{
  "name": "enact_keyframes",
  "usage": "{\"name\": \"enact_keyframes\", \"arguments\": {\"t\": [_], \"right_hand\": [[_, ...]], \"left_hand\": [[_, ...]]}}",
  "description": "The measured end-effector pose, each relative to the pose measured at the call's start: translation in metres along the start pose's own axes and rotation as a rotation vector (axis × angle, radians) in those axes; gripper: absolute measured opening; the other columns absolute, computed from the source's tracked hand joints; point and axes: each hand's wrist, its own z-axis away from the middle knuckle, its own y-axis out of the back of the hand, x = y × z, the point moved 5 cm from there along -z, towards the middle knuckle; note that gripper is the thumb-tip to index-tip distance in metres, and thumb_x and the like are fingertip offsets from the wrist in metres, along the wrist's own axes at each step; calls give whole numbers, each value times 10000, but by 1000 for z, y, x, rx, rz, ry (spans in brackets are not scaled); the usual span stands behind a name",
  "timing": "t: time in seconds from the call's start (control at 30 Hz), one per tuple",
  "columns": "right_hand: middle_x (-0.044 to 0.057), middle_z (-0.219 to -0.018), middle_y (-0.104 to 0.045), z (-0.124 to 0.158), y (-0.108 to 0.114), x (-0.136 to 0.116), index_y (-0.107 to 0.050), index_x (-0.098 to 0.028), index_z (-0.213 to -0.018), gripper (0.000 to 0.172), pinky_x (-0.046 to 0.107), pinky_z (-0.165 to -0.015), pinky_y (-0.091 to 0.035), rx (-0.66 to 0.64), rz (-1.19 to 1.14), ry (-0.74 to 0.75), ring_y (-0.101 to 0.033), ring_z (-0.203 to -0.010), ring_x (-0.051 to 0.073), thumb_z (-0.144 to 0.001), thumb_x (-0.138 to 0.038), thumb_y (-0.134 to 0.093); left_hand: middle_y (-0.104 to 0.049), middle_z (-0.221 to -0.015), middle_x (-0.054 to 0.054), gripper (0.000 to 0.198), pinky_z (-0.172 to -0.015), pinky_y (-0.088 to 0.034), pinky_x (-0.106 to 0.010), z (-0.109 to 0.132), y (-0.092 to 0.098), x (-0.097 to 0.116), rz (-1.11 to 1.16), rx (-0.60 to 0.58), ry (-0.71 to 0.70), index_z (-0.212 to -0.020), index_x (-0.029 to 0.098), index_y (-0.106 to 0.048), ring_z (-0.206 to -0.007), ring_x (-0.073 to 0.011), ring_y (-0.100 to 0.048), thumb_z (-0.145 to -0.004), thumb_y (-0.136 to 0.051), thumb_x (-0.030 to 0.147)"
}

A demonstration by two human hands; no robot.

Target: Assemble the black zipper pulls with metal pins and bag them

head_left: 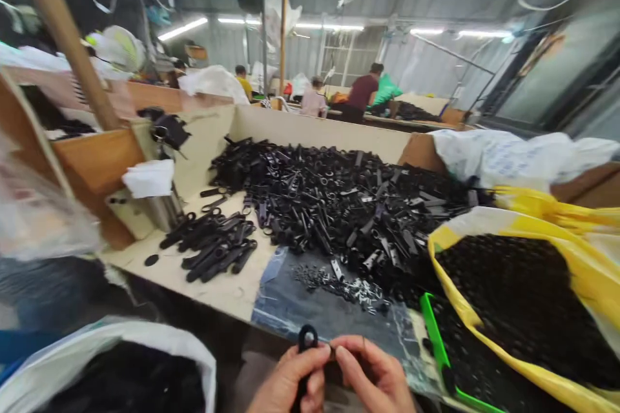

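My left hand (290,379) is closed round a black plastic handle (308,330) whose ring end sticks up above the thumb. Close beside it, my right hand (372,371) pinches at a small dark piece between thumb and fingertips, too small to name. The fingertips of both hands almost meet. Just beyond them a dark blue mat (310,306) bears small silver pins (364,293) and tiny black parts (310,276). A large heap of black ring-ended parts (329,200) rises behind the mat. Similar long black handles (217,248) lie grouped at the left.
On the right stand a yellow-and-white sack (465,306) of small black parts and a green tray (436,335). A white sack (206,361) with black contents is at lower left. A wooden post (68,39) rises at the left. People (361,91) work in the background.
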Motion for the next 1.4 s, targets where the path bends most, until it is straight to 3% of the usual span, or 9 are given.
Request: {"name": "enact_keyframes", "arguments": {"t": [0.13, 0.27, 0.4, 0.57, 0.67, 0.77, 0.9, 1.13, 1.4], "right_hand": [[28, -667, -728, -9, 5, -2, -850, -240, -872, 489, 243, -585, -551, 29, 112, 123, -640, -555, 162, -877, -700, -683], [24, -747, -797, -17, 10, -2, -841, -270, -937, 236, 241, -698, -589, -19, 248, 282, -714, -620, 172, -930, -477, -729], [21, -758, -796, -24, 10, -3, -823, -256, -986, 130, 216, -592, -554, -65, 341, 369, -687, -572, 158, -922, -326, -735], [0, -637, -696, -29, 17, 6, -810, -234, -929, 249, 205, -472, -469, 54, 307, 267, -580, -480, 132, -940, -456, -698], [-13, -607, -664, -31, 19, 9, -796, -230, -933, 220, 197, -452, -457, 53, 289, 265, -572, -467, 127, -938, -431, -706], [-27, -577, -656, -31, 13, 4, -785, -235, -947, 146, 208, -470, -470, -35, 308, 348, -559, -440, 125, -942, -351, -696], [-36, -581, -665, -32, 0, 0, -765, -229, -997, 102, 211, -486, -474, -161, 357, 401, -573, -448, 126, -948, -264, -682], [-31, -648, -642, -34, -6, 8, -739, -229, -1052, 133, 204, -449, -442, -163, 343, 390, -566, -471, 126, -979, -315, -668], [-36, -666, -667, -33, -6, 9, -737, -232, -980, 146, 187, -445, -437, -149, 338, 267, -557, -470, 116, -990, -358, -663]], "left_hand": [[-350, -383, 113, 546, -445, -264, -187, -4, -1, 6, 11, -49, 123, -486, 205, -441, -370, -22, -247, -684, -898, 428], [-337, -327, 95, 532, -434, -282, -192, -15, -1, 7, -5, -36, 169, -427, 210, -466, -356, -29, -253, -642, -888, 452], [-336, -309, 105, 583, -416, -247, -189, -24, -4, 8, -28, 3, 177, -421, 210, -460, -342, -23, -239, -550, -933, 524], [-581, -483, 81, 348, -447, -224, -203, -22, -6, 21, -137, 9, 126, -852, 198, -626, -379, -40, -370, -633, -860, 335], [-699, -635, 27, 441, -511, -289, -212, -15, -7, 30, -330, -63, 64, -1077, 170, -581, -470, -66, -507, -650, -693, 173], [-701, -785, 17, 368, -563, -347, -215, -7, -7, 35, -434, -92, -17, -1069, 174, -587, -532, -59, -541, -722, -700, 224], [-692, -1006, -12, 348, -557, -394, -216, -3, 1, 33, -363, 26, -7, -1045, 202, -644, -556, -49, -552, -739, -787, 286], [-743, -1132, -66, 450, -578, -440, -212, -7, 2, 38, -351, 30, -214, -1192, 195, -650, -535, -45, -632, -774, -799, 269], [-757, -902, -16, 407, -734, -501, -284, -10, 3, 36, -631, 46, -284, -1196, 187, -616, -690, -131, -642, -791, -614, 144]]}}
